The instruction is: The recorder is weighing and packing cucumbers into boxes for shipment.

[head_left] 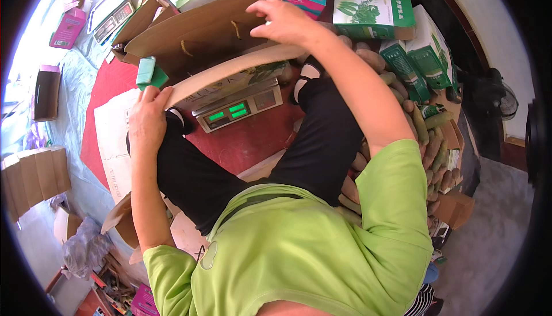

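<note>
The open box (pixel 210 49) sits at eleven o'clock on a scale (pixel 236 110); left hand (pixel 148 122), at nine, touches its corner, pinch impossible to tell; right hand (pixel 283 22), at twelve, has thumb and fingers spread

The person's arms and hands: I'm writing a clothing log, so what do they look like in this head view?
The left hand and right hand are bare: no gloves, watch or bracelet shows. Both forearms are uncovered below short, loose lime-green sleeves.
</note>
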Motion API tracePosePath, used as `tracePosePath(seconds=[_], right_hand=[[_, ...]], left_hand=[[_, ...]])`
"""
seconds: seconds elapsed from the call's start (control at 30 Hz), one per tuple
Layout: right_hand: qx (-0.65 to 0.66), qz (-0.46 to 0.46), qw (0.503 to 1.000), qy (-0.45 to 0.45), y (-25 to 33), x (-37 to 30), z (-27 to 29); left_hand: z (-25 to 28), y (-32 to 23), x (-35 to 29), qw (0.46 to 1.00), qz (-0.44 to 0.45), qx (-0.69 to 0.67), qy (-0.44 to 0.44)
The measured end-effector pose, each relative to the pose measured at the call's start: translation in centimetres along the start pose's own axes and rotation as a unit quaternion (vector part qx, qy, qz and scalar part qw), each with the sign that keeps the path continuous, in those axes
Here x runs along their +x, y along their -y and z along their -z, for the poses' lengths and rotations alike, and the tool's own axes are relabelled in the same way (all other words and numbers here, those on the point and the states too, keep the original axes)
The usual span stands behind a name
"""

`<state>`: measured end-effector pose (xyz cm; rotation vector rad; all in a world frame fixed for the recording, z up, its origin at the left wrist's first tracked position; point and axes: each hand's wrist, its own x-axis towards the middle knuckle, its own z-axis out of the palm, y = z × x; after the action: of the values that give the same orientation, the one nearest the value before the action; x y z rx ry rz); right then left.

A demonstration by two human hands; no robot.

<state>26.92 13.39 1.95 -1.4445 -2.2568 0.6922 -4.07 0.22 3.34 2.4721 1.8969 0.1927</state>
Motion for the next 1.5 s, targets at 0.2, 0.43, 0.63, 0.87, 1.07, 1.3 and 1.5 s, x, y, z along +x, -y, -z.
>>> tracePosePath(seconds=[0.2,0.43,0.63,0.87,1.07,1.3,1.5], right_hand=[[0.151,-0.090,0.982,-0.062,-5.8,-6.4,4.9],[0.169,-0.261,0.931,-0.188,-19.7,-20.2,-2.6],[0.185,-0.454,0.865,-0.106,-22.3,-32.2,-14.4],[0.224,-0.584,0.780,-0.008,-20.6,-37.2,-23.1],[0.169,-0.568,0.804,-0.041,-19.4,-33.2,-23.4],[0.193,-0.617,0.751,-0.133,-22.0,-29.0,-24.0],[0.119,-0.638,0.747,-0.145,-23.5,-28.0,-25.1]], left_hand=[[0.0,-0.2,0.0,1.000,0.006,-0.004,0.009],[0.0,-0.9,0.4,1.000,0.014,0.006,0.024],[0.0,-1.0,0.2,0.999,0.025,0.013,0.031],[-0.9,-0.9,0.5,0.999,0.020,0.015,0.040],[-0.8,0.0,0.2,0.999,0.007,0.021,0.031],[0.0,-1.7,0.7,0.999,0.029,0.016,0.030],[0.1,-1.5,0.9,0.997,0.051,0.003,0.062]])
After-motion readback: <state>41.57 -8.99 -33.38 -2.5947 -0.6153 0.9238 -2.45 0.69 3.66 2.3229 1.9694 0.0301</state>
